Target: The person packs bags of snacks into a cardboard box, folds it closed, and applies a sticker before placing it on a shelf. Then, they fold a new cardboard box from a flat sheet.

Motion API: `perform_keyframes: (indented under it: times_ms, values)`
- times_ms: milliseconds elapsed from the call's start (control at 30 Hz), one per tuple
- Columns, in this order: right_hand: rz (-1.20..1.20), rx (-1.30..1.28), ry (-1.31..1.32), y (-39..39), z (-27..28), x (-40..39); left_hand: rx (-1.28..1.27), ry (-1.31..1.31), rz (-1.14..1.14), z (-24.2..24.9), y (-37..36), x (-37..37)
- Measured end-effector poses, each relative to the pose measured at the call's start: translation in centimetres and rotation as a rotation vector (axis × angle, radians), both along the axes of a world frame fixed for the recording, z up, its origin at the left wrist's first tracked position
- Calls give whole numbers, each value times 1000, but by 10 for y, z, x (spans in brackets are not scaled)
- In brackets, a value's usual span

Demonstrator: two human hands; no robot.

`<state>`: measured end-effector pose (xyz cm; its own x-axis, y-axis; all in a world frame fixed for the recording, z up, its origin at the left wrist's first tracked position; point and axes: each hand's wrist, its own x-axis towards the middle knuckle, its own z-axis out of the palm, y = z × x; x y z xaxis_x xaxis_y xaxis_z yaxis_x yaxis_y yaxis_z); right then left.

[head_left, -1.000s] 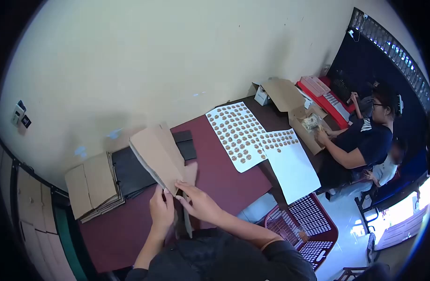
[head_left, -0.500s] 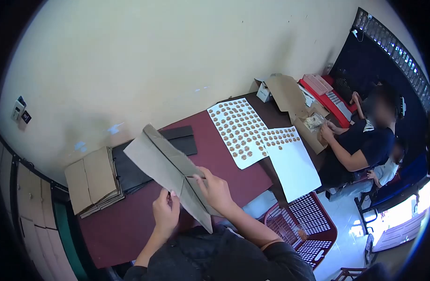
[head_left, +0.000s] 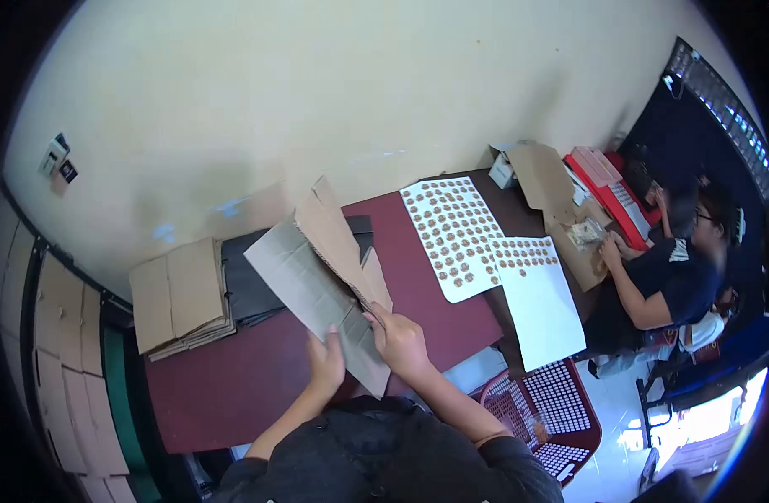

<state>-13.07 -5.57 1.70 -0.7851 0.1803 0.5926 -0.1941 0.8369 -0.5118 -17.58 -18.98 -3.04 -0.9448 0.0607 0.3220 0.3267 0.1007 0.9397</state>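
A creased sheet of folded cardboard (head_left: 296,272) is held up at a tilt over the maroon table (head_left: 225,394). Its near panel looks greyish, and a browner flap (head_left: 330,230) stands away from it along a fold. My right hand (head_left: 401,339) grips the flap's lower part, thumb and fingers closed on its edge. At the sheet's lower left edge is my left hand (head_left: 326,365), with the thumb against the board and some fingers hidden. Behind the sheet lie dark folded boards (head_left: 250,268), partly covered by it.
A stack of flat brown cardboard (head_left: 179,293) sits at the table's left. White sheets with rows of round brown stickers (head_left: 455,243) lie to the right. A maroon plastic basket (head_left: 560,402) stands below them. A co-worker (head_left: 669,277) handles something beside an open carton (head_left: 539,180).
The cardboard's folded part has swung up and apart from the near panel, showing its brown side. My right hand has shifted along with it. The view has turned slightly.
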Motion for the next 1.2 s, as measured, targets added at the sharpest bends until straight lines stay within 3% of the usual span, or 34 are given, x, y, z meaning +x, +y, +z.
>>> perform_keyframes:
  times_ms: [100, 300, 367, 500, 567, 633, 700, 733, 767, 833, 900, 967, 1033, 1100, 1167, 1200]
  values:
    - [6, 17, 12, -2, -12, -2, -39, -98, -90, 17, -3, 6]
    - [-72, -59, -82, 13, 2, -1, -165, 40, -8, 26, -11, -3]
    - [-197, -137, -28, 18, 5, -3, -150, 51, 27, 28, -14, -8]
    - [-297, -51, 108, 51, 0, -7, -289, 72, 134, 41, -33, -30]
    - [-400, -140, -10, 64, 9, -2, -387, -6, 212, 57, -44, -37]
    - [-443, -264, -83, 75, 19, 1, -353, 84, 229, 66, -54, -45]
    - [-442, -262, -157, 78, 34, 9, -418, -314, 121, 100, -64, -42]
    - [-443, -261, -233, 79, 43, 14, -442, -151, 146, 86, -74, -50]
    - [-439, -260, -233, 77, 55, 21, -440, -151, 150, 77, -87, -52]
    - [-397, -225, -448, 73, 70, 37, -603, -30, 88, 93, -102, -45]
    - [-364, -232, -418, 75, 56, 42, -658, -131, 85, 104, -106, -39]
    - [-260, -236, -581, 75, 45, 44, -823, -234, 40, 100, -116, -42]
    - [-275, -139, -718, 71, 22, 37, -785, -228, 66, 62, -120, -56]
    - [-206, -206, -726, 62, 10, 34, -615, 26, 275, 40, -115, -67]
    - [-198, -117, -749, 55, 24, 37, -656, -46, 247, 37, -115, -66]
    - [-160, -108, -830, 54, 32, 36, -501, -166, 217, 61, -103, -54]
